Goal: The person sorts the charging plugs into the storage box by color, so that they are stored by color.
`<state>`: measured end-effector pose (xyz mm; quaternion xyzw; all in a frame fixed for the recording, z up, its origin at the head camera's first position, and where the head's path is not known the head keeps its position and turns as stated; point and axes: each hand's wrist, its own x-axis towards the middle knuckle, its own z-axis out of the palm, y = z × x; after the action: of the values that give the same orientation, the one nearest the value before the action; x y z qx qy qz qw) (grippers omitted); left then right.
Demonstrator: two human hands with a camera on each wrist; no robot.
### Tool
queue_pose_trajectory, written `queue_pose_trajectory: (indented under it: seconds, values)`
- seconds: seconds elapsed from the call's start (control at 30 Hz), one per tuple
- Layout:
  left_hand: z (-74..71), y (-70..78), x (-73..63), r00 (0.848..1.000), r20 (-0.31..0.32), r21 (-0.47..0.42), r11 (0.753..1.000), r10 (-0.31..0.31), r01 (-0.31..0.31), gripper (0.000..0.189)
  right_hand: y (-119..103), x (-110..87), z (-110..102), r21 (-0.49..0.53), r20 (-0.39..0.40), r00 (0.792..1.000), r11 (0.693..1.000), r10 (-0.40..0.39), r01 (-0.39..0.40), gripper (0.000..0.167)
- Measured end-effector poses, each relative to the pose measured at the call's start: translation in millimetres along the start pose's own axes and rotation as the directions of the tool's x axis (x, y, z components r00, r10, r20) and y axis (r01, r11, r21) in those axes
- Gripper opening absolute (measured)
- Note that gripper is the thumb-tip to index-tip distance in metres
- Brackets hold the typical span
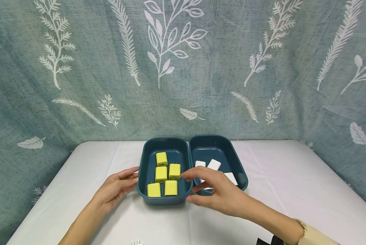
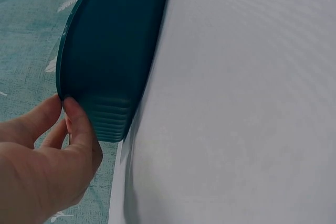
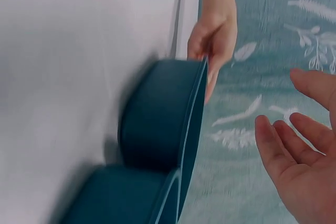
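Note:
Yellow charger plugs (image 1: pixel 161 174), several of them, lie in the left dark teal bin (image 1: pixel 164 201). My left hand (image 1: pixel 114 188) is at that bin's left side; in the left wrist view its thumb and a finger pinch the rim. Above the seam where the two bins meet hovers my right hand (image 1: pixel 218 189), with its fingers bent and spread apart and nothing between them. In the right bin (image 1: pixel 213 137) lie several white charger plugs (image 1: pixel 214 164), partly hidden behind the right hand. The right wrist view shows the right hand (image 3: pixel 302 150) apart from both bins.
A white plug (image 1: pixel 137 242) with metal prongs is cut off at the front edge of the head view. White cloth (image 1: pixel 275 166) covers the table. Behind it hangs a green leaf-patterned curtain (image 1: pixel 219 102).

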<state>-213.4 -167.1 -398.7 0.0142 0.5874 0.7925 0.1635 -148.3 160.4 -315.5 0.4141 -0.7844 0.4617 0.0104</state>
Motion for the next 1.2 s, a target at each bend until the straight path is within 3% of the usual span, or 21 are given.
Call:
queue_pose_trajectory:
  seconds: [0.3, 0.47, 0.77, 0.97, 1.1, 1.2]
  values:
    - [1.0, 0.3, 0.9, 1.000, -0.009, 0.003, 1.000, -0.002, 0.002, 0.056, -15, -2.2, 24, 0.009, 0.106, 0.992, 0.998, -0.067, 0.067, 0.048]
    - [-0.2, 1.1, 0.5, 1.000, -0.013, 0.001, 1.000, 0.006, -0.006, 0.055, -17, 1.2, 42, 0.035, 0.167, 0.985, 0.999, -0.046, 0.040, 0.049]
    - [0.4, 0.3, 2.2, 1.000, -0.007, 0.011, 1.000, 0.001, -0.001, 0.056, -12, 9.0, 77, 0.035, 0.367, 0.923, 0.994, -0.113, 0.108, 0.053]
    - [0.5, -0.5, 1.7, 1.000, 0.004, 0.005, 1.000, 0.005, -0.005, 0.055, -9, 8.6, 94, -0.041, 0.446, 0.892, 0.994, -0.069, 0.098, 0.046]
    - [-0.6, -1.2, 0.6, 1.000, 0.006, -0.009, 1.000, 0.012, -0.012, 0.055, -4, 6.9, 104, -0.127, 0.451, 0.887, 0.978, -0.093, 0.167, 0.039]
    - [-0.9, -1.5, 0.1, 1.000, 0.009, -0.014, 1.000, 0.012, -0.012, 0.055, 0, 3.9, 112, -0.211, 0.424, 0.894, 0.944, -0.144, 0.252, 0.035]
